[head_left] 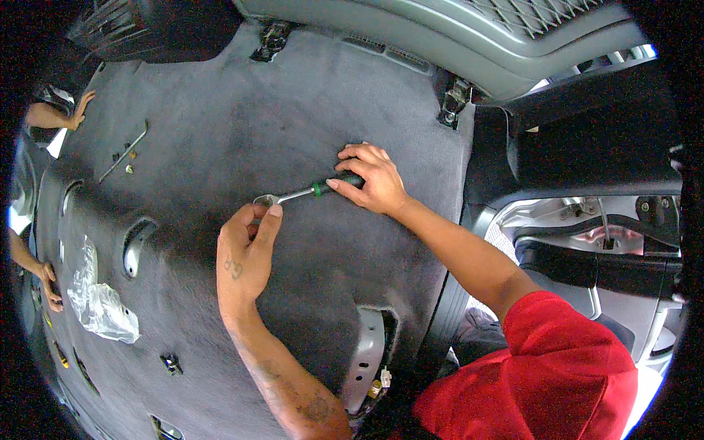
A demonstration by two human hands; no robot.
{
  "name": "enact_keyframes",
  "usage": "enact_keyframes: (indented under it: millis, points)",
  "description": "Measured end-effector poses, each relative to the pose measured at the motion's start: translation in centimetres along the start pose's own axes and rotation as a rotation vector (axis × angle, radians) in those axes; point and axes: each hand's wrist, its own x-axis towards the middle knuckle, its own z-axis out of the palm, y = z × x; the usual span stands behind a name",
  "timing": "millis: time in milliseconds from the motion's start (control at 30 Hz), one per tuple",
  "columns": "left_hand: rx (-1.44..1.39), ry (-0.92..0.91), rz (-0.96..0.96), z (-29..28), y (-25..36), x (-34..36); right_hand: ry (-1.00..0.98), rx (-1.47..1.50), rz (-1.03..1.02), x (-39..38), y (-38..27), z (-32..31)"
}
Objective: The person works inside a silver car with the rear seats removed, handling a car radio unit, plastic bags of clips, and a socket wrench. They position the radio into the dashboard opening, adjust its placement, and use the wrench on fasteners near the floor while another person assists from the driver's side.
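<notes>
A ratchet wrench [297,194] with a black and green handle lies level just over the grey vehicle carpet [315,110]. My right hand [375,180] is closed around its handle, with the thumb along the near side. At the ratchet's round head, my left hand [246,253] pinches with thumb and fingertips. Those fingers partly cover the head, so whatever is under it is hidden.
Another person's hands [78,112] rest at the left edge. A bent metal rod [125,152], a clear plastic bag [106,312] and a small black clip [171,364] lie on the carpet. Near my body, a metal bracket [364,356] shows through a cutout.
</notes>
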Motion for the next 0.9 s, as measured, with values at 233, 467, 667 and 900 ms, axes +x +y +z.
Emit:
enact_keyframes:
  millis: [233,467,667,900]
  points:
    - [0.010,-0.005,-0.005,-0.05,-0.14,0.04,-0.003,0.007,0.011,-0.07,-0.02,0.09]
    - [0.032,-0.014,-0.009,-0.27,0.33,-0.13,0.000,-0.010,-0.010,0.00,-0.09,-0.01]
    - [-0.017,0.008,0.005,-0.12,0.19,-0.02,0.012,-0.059,0.005,0.05,-0.32,0.03]
    - [-0.269,0.472,0.213,-0.75,-0.09,0.49,-0.016,-0.054,0.023,0.00,-0.25,0.03]
